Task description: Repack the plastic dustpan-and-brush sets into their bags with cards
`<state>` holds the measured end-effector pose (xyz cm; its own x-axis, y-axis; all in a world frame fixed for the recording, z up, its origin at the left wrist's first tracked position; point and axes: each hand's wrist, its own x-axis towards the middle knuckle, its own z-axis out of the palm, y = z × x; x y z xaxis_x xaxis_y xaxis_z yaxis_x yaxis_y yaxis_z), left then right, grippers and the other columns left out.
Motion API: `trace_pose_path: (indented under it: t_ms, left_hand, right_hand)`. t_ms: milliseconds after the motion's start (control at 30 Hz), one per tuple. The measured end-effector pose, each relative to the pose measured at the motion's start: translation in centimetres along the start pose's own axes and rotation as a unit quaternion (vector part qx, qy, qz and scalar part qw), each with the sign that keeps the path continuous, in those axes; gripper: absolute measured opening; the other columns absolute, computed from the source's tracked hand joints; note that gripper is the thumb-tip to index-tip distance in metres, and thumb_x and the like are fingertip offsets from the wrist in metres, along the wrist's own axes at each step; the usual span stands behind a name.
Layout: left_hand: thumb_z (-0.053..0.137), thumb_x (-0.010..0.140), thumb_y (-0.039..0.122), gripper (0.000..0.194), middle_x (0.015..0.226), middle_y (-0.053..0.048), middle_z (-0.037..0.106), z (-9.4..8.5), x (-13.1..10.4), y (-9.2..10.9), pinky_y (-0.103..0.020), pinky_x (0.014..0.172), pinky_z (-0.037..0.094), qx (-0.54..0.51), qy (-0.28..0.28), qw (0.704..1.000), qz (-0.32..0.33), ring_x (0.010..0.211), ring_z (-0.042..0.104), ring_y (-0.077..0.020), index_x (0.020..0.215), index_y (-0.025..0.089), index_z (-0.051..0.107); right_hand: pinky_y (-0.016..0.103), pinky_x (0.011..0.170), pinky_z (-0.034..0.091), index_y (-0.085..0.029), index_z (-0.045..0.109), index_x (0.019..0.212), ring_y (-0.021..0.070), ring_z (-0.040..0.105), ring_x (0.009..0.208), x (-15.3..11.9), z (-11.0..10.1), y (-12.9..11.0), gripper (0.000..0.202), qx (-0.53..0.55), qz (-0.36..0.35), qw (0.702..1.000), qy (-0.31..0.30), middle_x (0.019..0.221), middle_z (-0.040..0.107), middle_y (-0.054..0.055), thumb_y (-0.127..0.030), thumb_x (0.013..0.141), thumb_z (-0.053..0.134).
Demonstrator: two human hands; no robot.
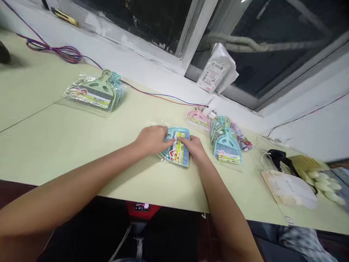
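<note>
Low over the middle of the table, a blue mini dustpan and brush set with a yellow-green printed label is gripped between both hands. My left hand closes on its left end, where clear plastic wrap spreads out beneath the wrist. On the opposite edge, my right hand pinches it with the thumb on the label. To the right lie several packed sets, a blue dustpan set on top. A pink dustpan set rests behind them. At the left, a green dustpan set tops another wrapped pile.
Red and blue cable runs along the wall behind the table. A yellow cutter knife and a plastic-wrapped packet sit on the window ledge. A paper bag and a black object are at the right.
</note>
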<state>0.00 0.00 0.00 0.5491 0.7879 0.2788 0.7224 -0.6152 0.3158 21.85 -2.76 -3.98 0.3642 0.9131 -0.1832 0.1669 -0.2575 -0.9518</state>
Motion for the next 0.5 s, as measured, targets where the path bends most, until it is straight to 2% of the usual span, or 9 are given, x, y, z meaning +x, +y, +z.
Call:
trace_pose_path:
  t_ms: [133, 267, 500]
  left_hand:
    - [0.050, 0.090, 0.045, 0.034, 0.084, -0.008, 0.074, 1.18, 0.55, 0.81, -0.034, 0.058, 0.036, -0.011, -0.017, 1.000, -0.007, 0.076, 0.067, -0.0244, 0.078, 0.020, 0.070]
    - [0.051, 0.088, 0.035, 0.028, 0.077, -0.006, 0.073, 1.13, 0.58, 0.77, -0.033, 0.058, 0.036, -0.058, -0.022, 0.998, -0.009, 0.071, 0.064, -0.0216, 0.072, 0.020, 0.068]
    - [0.050, 0.094, 0.037, 0.028, 0.080, -0.004, 0.072, 0.73, 0.32, 0.60, -0.032, 0.061, 0.039, -0.148, 0.021, 0.989, -0.006, 0.072, 0.063, -0.0196, 0.082, 0.020, 0.068]
  right_hand:
    - [0.032, 0.071, 0.062, -0.016, 0.076, 0.094, 0.0249, 0.076, 0.082, -0.12, 0.22, -0.21, 0.034, -0.012, -0.001, 1.000, -0.004, 0.094, 0.080, 0.008, -0.032, 0.065, 0.084]
    - [0.032, 0.072, 0.062, -0.017, 0.076, 0.092, 0.0254, 0.077, 0.085, -0.43, 0.53, -0.39, 0.032, -0.027, -0.009, 1.000, -0.004, 0.095, 0.080, 0.007, -0.033, 0.065, 0.084]
    - [0.033, 0.075, 0.062, -0.017, 0.076, 0.096, 0.0250, 0.077, 0.086, -0.55, 0.63, -0.39, 0.036, -0.014, -0.008, 1.000, -0.013, 0.097, 0.081, 0.008, -0.036, 0.066, 0.084]
